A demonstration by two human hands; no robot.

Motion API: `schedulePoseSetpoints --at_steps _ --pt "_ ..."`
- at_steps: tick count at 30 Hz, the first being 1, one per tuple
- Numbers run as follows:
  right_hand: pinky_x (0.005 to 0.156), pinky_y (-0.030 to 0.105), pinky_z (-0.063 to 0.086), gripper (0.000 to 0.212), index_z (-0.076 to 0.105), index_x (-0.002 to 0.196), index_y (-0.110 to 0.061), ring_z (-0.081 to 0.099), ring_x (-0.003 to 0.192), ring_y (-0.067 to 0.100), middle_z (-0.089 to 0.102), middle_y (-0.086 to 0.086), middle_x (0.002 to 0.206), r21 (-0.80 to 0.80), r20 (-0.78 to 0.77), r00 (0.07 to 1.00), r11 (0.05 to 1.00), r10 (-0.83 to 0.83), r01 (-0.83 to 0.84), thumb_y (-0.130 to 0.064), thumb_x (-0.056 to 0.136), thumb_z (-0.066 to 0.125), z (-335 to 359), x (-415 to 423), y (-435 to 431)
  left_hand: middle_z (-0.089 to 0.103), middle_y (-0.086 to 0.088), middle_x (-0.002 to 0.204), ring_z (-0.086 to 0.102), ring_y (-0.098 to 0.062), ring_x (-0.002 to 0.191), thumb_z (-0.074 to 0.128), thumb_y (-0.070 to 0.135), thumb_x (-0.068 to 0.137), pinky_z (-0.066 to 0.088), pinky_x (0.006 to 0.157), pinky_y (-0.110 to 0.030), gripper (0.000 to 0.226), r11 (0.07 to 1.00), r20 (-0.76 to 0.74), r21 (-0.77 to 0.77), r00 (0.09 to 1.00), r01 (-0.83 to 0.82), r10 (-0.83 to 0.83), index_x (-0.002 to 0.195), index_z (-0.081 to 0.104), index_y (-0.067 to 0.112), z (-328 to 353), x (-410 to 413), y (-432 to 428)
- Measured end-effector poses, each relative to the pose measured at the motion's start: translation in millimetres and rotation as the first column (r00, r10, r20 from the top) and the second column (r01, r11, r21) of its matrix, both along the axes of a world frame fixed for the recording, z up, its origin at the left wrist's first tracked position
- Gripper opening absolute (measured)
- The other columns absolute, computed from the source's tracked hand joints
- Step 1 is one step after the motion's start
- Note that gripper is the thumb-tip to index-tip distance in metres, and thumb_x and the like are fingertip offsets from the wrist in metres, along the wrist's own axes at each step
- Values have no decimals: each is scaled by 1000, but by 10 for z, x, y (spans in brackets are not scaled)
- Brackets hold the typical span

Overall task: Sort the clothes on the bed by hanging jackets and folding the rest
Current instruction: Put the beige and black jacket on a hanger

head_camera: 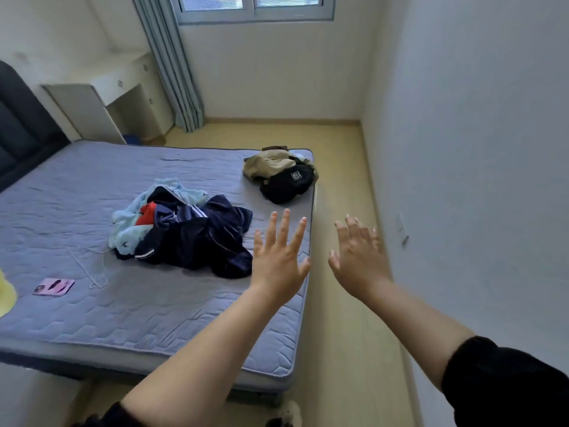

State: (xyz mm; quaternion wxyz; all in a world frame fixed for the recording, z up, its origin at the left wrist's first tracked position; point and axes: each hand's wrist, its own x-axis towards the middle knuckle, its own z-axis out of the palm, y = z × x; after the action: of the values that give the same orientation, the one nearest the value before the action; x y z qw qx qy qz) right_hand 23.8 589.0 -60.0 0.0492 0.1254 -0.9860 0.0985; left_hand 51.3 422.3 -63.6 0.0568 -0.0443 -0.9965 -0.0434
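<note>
A heap of clothes lies in the middle of the grey-blue bed (92, 318): a dark navy jacket with white stripes (203, 238), a light blue garment (129, 226) and a red piece (147, 213). A second heap sits at the bed's far right corner, with a beige garment (268, 163) and a black one (288, 183). White wire hangers (92, 266) lie left of the middle heap. My left hand (278, 260) is held in the air, fingers spread, over the bed's right edge. My right hand (358, 257) hovers over the floor, also spread. Both hold nothing.
A pink phone (54, 286) lies near the bed's left side, and something yellow (6, 298) shows at the left edge. A white desk (101, 97) and a curtain (172, 66) stand beyond the bed. A strip of wooden floor (341, 180) runs between bed and right wall.
</note>
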Motion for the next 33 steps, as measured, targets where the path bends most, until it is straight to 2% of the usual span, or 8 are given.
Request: schedulePoseSetpoints --at_steps 14,22,26,33 --pt "116 50 4 60 19 149 -15 8 146 21 13 7 157 76 29 997 995 -66 64 -35 96 40 -2 -2844 49 -19 -2 159 -22 -23 145 33 52 96 -5 116 -51 74 995 55 98 998 -33 27 150 -13 32 -44 -2885 -144" --pt "117 49 7 60 19 149 -16 10 146 21 14 6 158 125 97 994 990 58 -70 -37 96 39 -597 -5085 313 -14 -2 160 -16 -23 146 35 50 96 0 116 -53 74 969 140 134 972 -208 189 151 -10 31 -680 -4919 238" --pt "117 49 5 59 20 148 -16 9 146 22 13 6 158 127 186 979 987 78 -103 -36 96 39 -841 -6197 524 -12 -4 160 -11 -24 147 36 49 97 4 116 -53 73 936 252 146 927 -322 279 152 -8 29 -916 -5906 571" --pt "116 50 6 61 19 149 -15 8 146 23 11 7 159 145 303 934 959 191 -243 -36 96 41 -1185 -7523 392 -11 -4 160 -9 -24 147 36 49 96 6 116 -51 74 877 361 134 847 -461 390 152 -9 29 -1302 -6937 428"
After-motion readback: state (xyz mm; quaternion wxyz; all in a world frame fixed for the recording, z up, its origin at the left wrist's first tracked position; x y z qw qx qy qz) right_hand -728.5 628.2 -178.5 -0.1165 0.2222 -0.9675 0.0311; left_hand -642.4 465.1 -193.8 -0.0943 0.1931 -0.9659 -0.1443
